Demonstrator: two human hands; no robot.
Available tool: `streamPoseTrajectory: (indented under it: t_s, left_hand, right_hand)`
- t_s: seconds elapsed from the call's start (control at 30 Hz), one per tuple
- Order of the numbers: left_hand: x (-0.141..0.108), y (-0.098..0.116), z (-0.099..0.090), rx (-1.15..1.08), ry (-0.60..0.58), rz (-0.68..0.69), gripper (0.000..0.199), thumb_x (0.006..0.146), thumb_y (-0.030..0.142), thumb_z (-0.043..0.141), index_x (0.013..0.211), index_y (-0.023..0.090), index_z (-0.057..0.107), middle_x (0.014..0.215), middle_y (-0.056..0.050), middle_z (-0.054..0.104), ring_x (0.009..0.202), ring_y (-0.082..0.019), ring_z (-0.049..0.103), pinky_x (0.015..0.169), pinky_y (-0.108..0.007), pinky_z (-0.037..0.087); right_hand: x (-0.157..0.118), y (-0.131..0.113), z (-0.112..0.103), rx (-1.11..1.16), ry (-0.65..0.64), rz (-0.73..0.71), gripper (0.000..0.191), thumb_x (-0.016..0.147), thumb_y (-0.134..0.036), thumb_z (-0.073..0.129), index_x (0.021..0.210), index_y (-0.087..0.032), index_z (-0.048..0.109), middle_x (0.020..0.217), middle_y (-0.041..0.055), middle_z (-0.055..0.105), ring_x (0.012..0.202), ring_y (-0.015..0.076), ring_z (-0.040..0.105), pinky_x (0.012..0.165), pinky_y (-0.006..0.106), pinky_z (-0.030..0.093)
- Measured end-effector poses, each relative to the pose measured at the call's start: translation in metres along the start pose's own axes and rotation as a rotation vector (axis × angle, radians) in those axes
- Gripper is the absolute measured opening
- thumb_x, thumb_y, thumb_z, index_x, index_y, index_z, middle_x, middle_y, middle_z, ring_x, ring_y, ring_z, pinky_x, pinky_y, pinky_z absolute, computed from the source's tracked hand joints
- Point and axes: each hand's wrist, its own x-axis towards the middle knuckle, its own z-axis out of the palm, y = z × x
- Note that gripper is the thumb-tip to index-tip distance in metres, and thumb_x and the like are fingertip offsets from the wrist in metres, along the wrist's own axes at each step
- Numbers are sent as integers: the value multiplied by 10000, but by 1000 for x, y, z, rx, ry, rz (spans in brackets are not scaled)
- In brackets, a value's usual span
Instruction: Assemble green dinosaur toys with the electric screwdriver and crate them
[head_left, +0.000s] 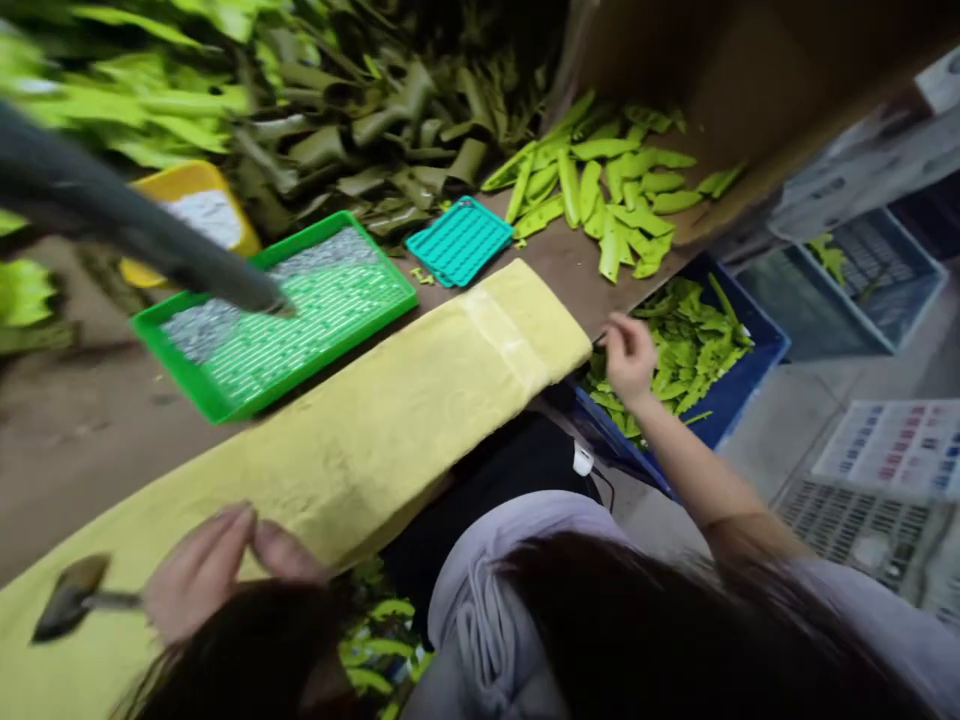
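Observation:
My left hand [206, 575] is over the near left part of a long yellow padded strip [390, 400], fingers curled. From it sticks out a small tool [71, 600] with a thin shaft and a dark wedge-shaped head. The handle is hidden in the hand. Past the strip's right end, my right hand [630, 360] is pinched beside a blue crate [750, 385] of bright green cut pieces [694, 350]. A thin dark bit shows at its fingertips, too small to name. Beyond the strip lie a green tray [315, 310] with grey small parts and a teal ridged plate [461, 240].
Bright green pieces [607, 180] are heaped at the back right, beside olive curved pieces [405, 120]. A yellow tray [191, 205] holds whitish bits. A blurred grey rod [135, 210] crosses the upper left. Further crates [840, 300] stand on the right.

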Motion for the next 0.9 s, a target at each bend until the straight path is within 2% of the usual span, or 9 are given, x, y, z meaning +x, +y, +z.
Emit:
streamPoseTrajectory:
  t_s: [0.1, 0.17, 0.23, 0.37, 0.47, 0.57, 0.7, 0.8, 0.9]
  left_hand:
    - [50, 28, 61, 127, 258, 127, 704, 661, 133, 617, 1288, 452, 594, 1148, -28, 698, 1010, -367, 671, 877, -615, 523]
    - [77, 39, 94, 163, 223, 315, 774, 653, 100, 628, 1338, 453, 553, 1082, -32, 723, 895, -349, 705, 786, -567, 576]
    - [96, 44, 111, 168, 112, 433, 824, 644, 94, 646, 1378, 445, 514, 1011, -43, 741, 811, -349, 717, 709, -536, 597]
    - [116, 42, 116, 185, -24, 385, 828, 648, 125, 654, 1391, 452, 494, 1016, -46, 747, 839, -363, 722, 747, -543, 596]
    - [122, 41, 118, 202, -46, 322, 761, 680, 177, 639, 1366, 481, 510, 1043, -18, 744, 862, -350, 723, 776, -533, 593]
    - [130, 42, 129, 197, -35, 309, 663, 759, 221, 580, 1352, 509, 509, 992, -5, 750, 844, -322, 725, 748, -505, 594]
    - [144, 50, 146, 126, -68, 426, 584, 768, 155, 666, 1306, 373, 603, 938, -42, 752, 848, -260, 721, 773, -400, 591]
    - [150, 65, 157, 41, -80, 389, 301, 786, 145, 698, 1075, 228, 710, 923, -60, 748, 876, -219, 710, 854, -347, 561]
    - [147, 89, 172, -129, -116, 203, 81, 831, 183, 662, 886, 201, 718, 847, -47, 735, 825, -183, 695, 838, -312, 549]
  right_hand:
    - [40, 77, -37, -204, 20, 487, 382, 946, -403, 503, 1245, -170, 544, 1218, 90, 603, 1021, 171, 621, 892, 392, 551]
    - [44, 114, -37, -295, -70, 686, 384, 914, -412, 565, 1216, -175, 569, 1228, 79, 602, 1064, 194, 612, 902, 413, 549]
    - [34, 139, -20, -369, -184, 831, 387, 908, -402, 577, 1215, -165, 571, 1234, 88, 600, 1075, 196, 611, 914, 418, 544]
    - [8, 164, 27, -494, -305, 991, 410, 902, -397, 589, 1228, -150, 561, 1243, 101, 594, 1089, 203, 607, 924, 426, 540]
    - [0, 174, 42, -536, -297, 1016, 414, 901, -396, 590, 1234, -152, 558, 1258, 103, 587, 1104, 208, 601, 934, 433, 535]
    - [2, 178, 42, -489, -256, 1011, 409, 902, -397, 588, 1226, -149, 563, 1243, 102, 594, 1089, 202, 607, 925, 425, 539]
    - [7, 171, 35, -365, -95, 920, 394, 909, -398, 578, 1226, -165, 562, 1235, 88, 599, 1075, 195, 612, 912, 422, 546]
    - [13, 153, 16, -278, 117, 771, 371, 909, -403, 576, 1190, -161, 575, 1172, 72, 621, 1010, 173, 625, 868, 391, 556]
    - [17, 116, -24, -224, 358, 582, 352, 956, -440, 452, 955, -124, 608, 882, 36, 616, 791, 137, 592, 748, 344, 530]
